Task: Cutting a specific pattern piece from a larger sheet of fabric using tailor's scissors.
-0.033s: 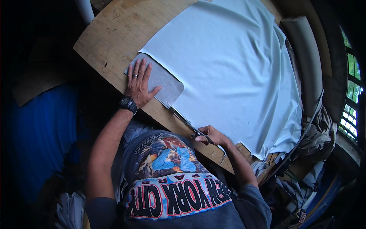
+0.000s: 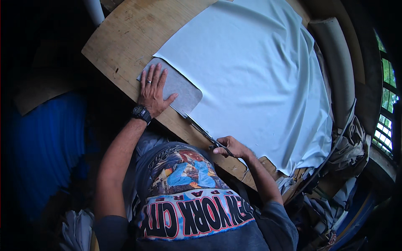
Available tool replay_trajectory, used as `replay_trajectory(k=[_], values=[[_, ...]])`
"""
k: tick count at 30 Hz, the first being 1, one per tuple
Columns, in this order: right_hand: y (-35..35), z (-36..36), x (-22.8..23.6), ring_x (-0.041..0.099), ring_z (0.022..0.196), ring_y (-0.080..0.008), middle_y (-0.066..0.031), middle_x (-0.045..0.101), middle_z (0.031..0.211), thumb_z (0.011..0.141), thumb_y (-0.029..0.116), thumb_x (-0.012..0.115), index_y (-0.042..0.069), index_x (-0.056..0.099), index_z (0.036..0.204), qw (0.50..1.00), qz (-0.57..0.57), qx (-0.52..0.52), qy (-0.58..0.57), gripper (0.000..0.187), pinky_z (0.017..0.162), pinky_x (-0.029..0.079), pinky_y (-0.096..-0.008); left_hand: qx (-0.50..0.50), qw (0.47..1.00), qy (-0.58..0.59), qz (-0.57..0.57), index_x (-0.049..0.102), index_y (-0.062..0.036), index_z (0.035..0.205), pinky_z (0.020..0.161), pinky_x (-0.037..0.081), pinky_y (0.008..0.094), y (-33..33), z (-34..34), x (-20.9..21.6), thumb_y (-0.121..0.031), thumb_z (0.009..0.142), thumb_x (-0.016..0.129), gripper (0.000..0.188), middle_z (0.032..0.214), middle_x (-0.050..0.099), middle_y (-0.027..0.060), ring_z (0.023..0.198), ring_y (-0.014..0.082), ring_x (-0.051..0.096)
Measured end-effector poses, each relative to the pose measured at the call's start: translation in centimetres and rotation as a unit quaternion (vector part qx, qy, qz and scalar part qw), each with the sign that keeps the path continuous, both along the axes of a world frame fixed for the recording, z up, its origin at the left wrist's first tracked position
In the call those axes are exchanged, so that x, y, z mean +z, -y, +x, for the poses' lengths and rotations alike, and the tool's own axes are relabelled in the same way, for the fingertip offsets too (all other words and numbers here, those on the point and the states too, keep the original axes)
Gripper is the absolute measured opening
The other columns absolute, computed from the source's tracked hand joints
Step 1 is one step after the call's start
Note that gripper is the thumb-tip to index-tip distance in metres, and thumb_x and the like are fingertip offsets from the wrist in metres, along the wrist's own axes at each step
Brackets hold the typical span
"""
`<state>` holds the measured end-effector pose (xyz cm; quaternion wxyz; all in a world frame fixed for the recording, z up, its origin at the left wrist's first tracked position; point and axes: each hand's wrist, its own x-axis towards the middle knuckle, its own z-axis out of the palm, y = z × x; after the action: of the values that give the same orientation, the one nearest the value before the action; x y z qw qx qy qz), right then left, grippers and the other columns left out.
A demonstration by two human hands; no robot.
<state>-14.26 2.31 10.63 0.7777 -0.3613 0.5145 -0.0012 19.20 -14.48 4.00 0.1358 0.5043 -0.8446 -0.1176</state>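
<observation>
My left hand (image 2: pixel 155 93) lies flat with fingers spread on a grey piece of sheet material with a rounded corner (image 2: pixel 186 87), close to the table's near edge. That grey piece rests against the corner of a large pale, wrinkled sheet of material (image 2: pixel 247 75). In my right hand (image 2: pixel 233 147) is a pair of long dark scissors (image 2: pixel 200 129), gripped by the handles. The blades point up and left along the near edge of the pale sheet, their tips beside the grey piece's lower corner. How far the blades are parted is too small to tell.
Beneath it all is a wooden table (image 2: pixel 113 42). A thick grey roll (image 2: pixel 335 62) lies along its right side, with crumpled cloth (image 2: pixel 351 144) below. Blue material (image 2: pixel 48 150) stands at the left. A barred window (image 2: pixel 387 92) is at the far right.
</observation>
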Motion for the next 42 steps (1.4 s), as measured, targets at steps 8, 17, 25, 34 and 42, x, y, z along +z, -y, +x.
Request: replay_trajectory(k=[8, 17, 25, 34, 42], values=[[1.3, 1.0, -1.0, 0.048, 0.067, -0.0085, 0.0044, 0.054, 0.069, 0.080, 0.055, 0.080, 0.002, 0.068, 0.088, 0.995, -0.066, 0.061, -0.033, 0.055, 0.057, 0.037, -0.0294, 0.000, 1.000, 0.004, -0.009, 0.025, -0.0052, 0.156, 0.122, 0.008, 0.0559, -0.3, 0.4, -0.1, -0.056, 0.088, 0.062, 0.092, 0.163, 0.018, 0.0196, 0.151, 0.0369, 0.016], [1.1, 0.9, -1.2, 0.042, 0.061, -0.0079, 0.0036, 0.050, 0.061, 0.081, 0.050, 0.081, 0.000, 0.067, 0.079, 0.994, -0.094, 0.028, -0.038, 0.052, 0.053, 0.033, -0.0314, 0.000, 1.000, -0.009, -0.010, 0.027, -0.0037, 0.155, 0.122, 0.009, 0.0553, -0.2, 0.2, 0.0, -0.054, 0.087, 0.063, 0.092, 0.163, 0.019, 0.0196, 0.151, 0.0373, 0.017], [1.4, 0.7, -1.4, 0.058, 0.069, -0.0074, -0.0029, 0.069, 0.071, 0.083, 0.047, 0.081, 0.001, 0.069, 0.081, 0.991, -0.092, 0.075, -0.064, 0.048, 0.060, 0.044, -0.0292, -0.001, 1.000, 0.001, -0.001, 0.026, -0.0039, 0.155, 0.122, 0.009, 0.0552, -0.1, 0.3, 0.3, -0.053, 0.087, 0.063, 0.092, 0.163, 0.018, 0.0199, 0.151, 0.0372, 0.016], [1.4, 2.0, -1.4, 0.042, 0.060, -0.0087, 0.0039, 0.047, 0.061, 0.080, 0.054, 0.080, 0.002, 0.065, 0.077, 0.998, -0.062, 0.019, -0.022, 0.055, 0.052, 0.031, -0.0302, -0.002, 1.000, -0.001, 0.005, 0.024, -0.0051, 0.156, 0.122, 0.008, 0.0556, -0.2, 0.3, 0.1, -0.055, 0.088, 0.063, 0.092, 0.164, 0.017, 0.0198, 0.152, 0.0365, 0.016], [3.3, 2.8, -1.1, 0.042, 0.057, -0.0075, 0.0061, 0.044, 0.059, 0.081, 0.051, 0.080, 0.005, 0.063, 0.073, 1.000, -0.022, 0.007, 0.003, 0.051, 0.050, 0.031, -0.0288, 0.002, 1.000, -0.001, 0.006, 0.025, -0.0052, 0.156, 0.122, 0.009, 0.0560, -0.1, 0.5, -0.1, -0.055, 0.088, 0.063, 0.093, 0.163, 0.017, 0.0197, 0.151, 0.0368, 0.016]])
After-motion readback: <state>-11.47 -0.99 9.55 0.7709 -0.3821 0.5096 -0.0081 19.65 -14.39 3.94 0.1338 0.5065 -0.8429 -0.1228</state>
